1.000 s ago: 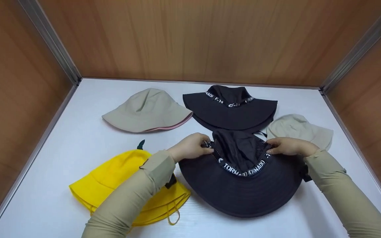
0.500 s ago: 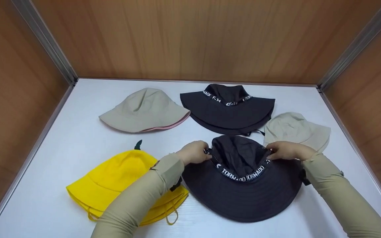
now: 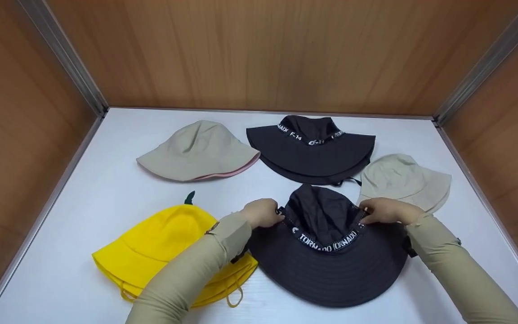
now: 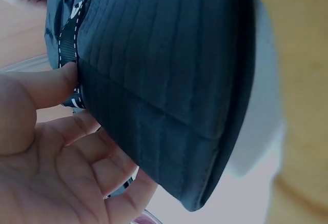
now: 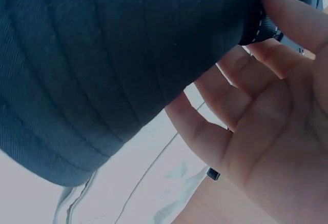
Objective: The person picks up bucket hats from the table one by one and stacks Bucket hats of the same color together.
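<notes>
A black wide-brimmed hat with a white-lettered TORNADO band lies at the front right in the head view. My left hand pinches its left side at the band. On the opposite side, my right hand pinches the band too. The left wrist view shows the thumb pressed on the band of the hat, with fingers behind the stitched brim. In the right wrist view, the thumb lies on the band edge and the other fingers pass under the brim.
A yellow bucket hat with a green tip lies under the left forearm. Behind are a beige bucket hat and a second black hat. A pale beige cap sits beyond the right hand. Wooden panels enclose the white table.
Both hands have shifted the black hat a little toward the front, away from the second black hat. They keep their pinch on its band. The other hats stay in place.
</notes>
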Demonstrator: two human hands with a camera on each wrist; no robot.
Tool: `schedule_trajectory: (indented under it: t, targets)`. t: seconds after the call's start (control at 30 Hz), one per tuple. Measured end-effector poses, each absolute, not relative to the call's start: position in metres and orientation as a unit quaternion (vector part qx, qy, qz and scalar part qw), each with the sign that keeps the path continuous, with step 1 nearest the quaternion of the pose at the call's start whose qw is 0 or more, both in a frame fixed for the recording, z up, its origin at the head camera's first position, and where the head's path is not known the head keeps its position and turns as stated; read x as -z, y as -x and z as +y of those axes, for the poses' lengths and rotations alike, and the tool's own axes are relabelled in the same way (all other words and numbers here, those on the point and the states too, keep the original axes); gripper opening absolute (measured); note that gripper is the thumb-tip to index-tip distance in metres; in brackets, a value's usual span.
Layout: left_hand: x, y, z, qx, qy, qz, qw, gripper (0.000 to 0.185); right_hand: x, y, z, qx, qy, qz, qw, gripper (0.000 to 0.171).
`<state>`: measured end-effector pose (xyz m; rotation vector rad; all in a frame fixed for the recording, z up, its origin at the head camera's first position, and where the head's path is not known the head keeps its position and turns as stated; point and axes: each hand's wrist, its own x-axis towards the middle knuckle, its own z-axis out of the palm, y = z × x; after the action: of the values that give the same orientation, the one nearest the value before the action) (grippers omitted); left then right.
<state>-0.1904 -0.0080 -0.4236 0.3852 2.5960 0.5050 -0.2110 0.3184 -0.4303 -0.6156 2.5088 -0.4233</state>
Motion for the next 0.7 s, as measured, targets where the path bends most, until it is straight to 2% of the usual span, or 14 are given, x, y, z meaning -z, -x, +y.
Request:
schedule_trajectory:
  t: [0.27, 0.7]
  targets:
    - [0.429, 0.188, -0.006, -0.159, -0.133, 0.951, 0.229, 0.029, 0.43, 0.209, 0.315, 0.155, 0.221, 0.932, 0.244, 0.022]
    - [0.428, 0.182, -0.007, -0.155, -0.112, 0.957, 0.217, 0.034, 0.427, 0.195, 0.293, 0.032, 0.178, 0.969, 0.165, 0.024]
